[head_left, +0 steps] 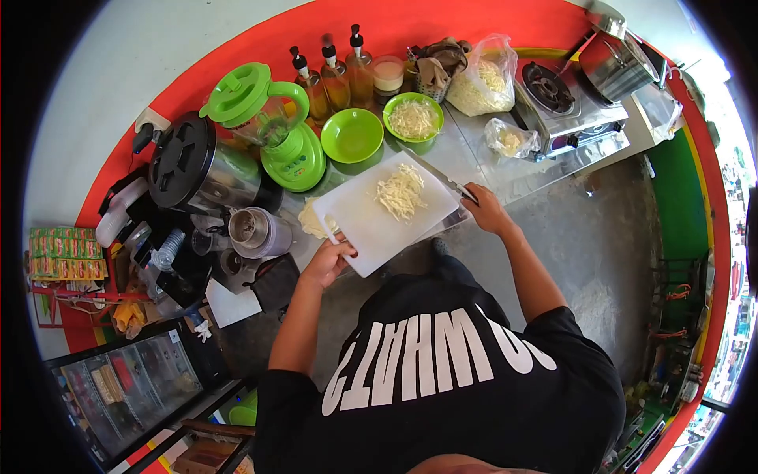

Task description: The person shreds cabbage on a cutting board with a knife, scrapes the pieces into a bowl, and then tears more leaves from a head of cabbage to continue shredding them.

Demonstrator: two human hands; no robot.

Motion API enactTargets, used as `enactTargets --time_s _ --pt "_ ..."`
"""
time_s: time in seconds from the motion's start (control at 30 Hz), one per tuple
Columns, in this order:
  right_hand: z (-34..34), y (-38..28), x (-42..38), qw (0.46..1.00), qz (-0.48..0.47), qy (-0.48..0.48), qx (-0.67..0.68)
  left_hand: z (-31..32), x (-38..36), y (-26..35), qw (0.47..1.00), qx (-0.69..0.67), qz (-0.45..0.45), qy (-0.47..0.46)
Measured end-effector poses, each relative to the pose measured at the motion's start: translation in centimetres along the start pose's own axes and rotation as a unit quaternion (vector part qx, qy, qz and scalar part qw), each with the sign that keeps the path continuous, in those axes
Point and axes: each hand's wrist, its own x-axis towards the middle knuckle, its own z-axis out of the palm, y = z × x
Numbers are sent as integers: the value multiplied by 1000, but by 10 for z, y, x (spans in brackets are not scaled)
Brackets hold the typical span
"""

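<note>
My left hand (327,261) grips the handle end of a white cutting board (359,217), fingers wrapped through its slot. A small heap of pale shredded cabbage (401,192) lies on the board. In my right hand (488,210) is a knife (436,171), its blade along the board's far right edge. Just beyond the board stand a green bowl (352,136), with nothing seen inside, and a second green bowl (430,141) filled with pale shreds. Beside my left hand, a pale leafy piece (313,217) shows partly from under the board.
A green blender (293,158), several pump bottles (335,81) and a bag of shreds (483,83) line the wall. At right sits a gas stove (574,118) with a pot (617,69). A steel grinder (257,231) and a black-lidded container (207,166) crowd the left.
</note>
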Motion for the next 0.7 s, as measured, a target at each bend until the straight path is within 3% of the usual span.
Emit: enactTargets --time_s 0.23,0.4,0.63,0.7 --pt "-40 -21 35 999 7 -10 43 7 -20 43 997 6 77 25" --pt "-62 -21 49 996 -24 -18 79 56 1 59 991 -19 113 63" --pt "-87 -18 65 976 -85 -166 110 99 48 55 982 -39 153 101" --pt "-85 -6 74 976 -93 -163 114 99 65 48 982 -27 160 102"
